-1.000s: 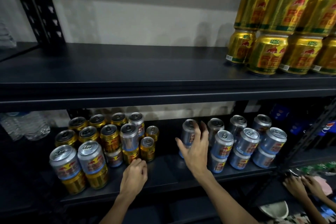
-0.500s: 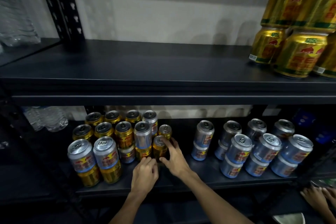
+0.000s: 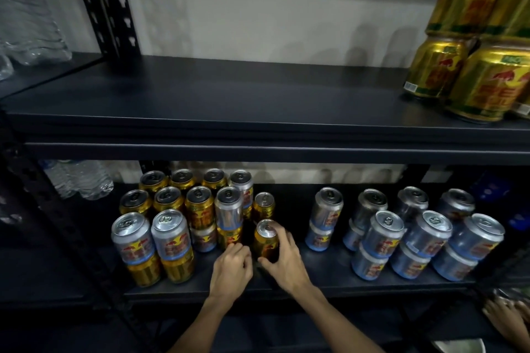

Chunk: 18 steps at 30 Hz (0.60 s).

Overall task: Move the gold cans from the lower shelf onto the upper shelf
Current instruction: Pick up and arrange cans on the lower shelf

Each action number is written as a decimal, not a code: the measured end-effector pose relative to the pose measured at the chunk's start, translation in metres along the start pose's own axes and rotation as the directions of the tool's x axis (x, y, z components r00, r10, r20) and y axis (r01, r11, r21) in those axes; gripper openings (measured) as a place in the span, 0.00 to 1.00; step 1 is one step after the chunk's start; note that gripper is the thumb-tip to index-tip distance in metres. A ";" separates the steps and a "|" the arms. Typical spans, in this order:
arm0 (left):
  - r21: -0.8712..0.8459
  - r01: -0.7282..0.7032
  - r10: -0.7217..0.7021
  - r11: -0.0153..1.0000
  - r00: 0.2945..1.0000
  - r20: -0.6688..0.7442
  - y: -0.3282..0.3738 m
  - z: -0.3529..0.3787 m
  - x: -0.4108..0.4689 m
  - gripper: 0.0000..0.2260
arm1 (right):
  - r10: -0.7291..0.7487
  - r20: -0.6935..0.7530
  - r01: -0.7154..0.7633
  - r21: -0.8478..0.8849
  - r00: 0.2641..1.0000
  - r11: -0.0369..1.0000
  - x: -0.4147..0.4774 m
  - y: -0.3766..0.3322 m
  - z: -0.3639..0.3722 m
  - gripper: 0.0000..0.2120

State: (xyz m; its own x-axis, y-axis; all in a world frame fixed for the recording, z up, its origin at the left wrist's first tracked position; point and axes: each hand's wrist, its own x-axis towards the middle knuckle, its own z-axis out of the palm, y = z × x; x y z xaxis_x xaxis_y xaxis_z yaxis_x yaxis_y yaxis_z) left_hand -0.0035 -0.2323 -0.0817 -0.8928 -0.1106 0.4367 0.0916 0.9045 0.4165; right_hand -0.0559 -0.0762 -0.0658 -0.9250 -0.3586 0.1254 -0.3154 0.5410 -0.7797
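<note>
Your upper shelf [image 3: 229, 100]: dark board, gold cans [image 3: 436, 69] stacked two high at its far right end. Your lower shelf [image 3: 329, 275]: mixed stack [image 3: 198, 209] of gold and silver cans on the left, single gold can [image 3: 265, 243] just beside it, silver cans [image 3: 415, 232] stacked two high on the right.

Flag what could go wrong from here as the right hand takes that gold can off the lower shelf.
1. The right hand has its grip on the short gold metal can close beside a tall silver metal can standing on another gold can; pulling it sideways could topple that stack.
2. The dark upper shelf overhangs the cans; lifting straight up may knock the can on its front edge.
</note>
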 end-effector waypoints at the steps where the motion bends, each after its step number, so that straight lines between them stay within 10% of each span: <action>1: -0.001 -0.003 0.003 1.000 1.000 0.003 0.000 0.000 0.000 0.13 | 0.005 0.004 -0.005 0.008 1.000 1.000 0.002 -0.001 0.001 0.40; 18: 0.017 0.008 -0.009 1.000 0.999 0.040 0.003 0.000 -0.001 0.12 | -0.030 0.022 0.029 0.037 0.999 0.999 -0.019 0.009 -0.013 0.40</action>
State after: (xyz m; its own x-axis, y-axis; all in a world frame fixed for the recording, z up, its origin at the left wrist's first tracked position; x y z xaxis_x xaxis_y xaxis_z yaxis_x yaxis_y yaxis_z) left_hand -0.0023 -0.2296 -0.0804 -0.9103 -0.1021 0.4012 0.0771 0.9103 0.4066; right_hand -0.0437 -0.0549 -0.0670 -0.9103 -0.3911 0.1352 -0.3341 0.5019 -0.7978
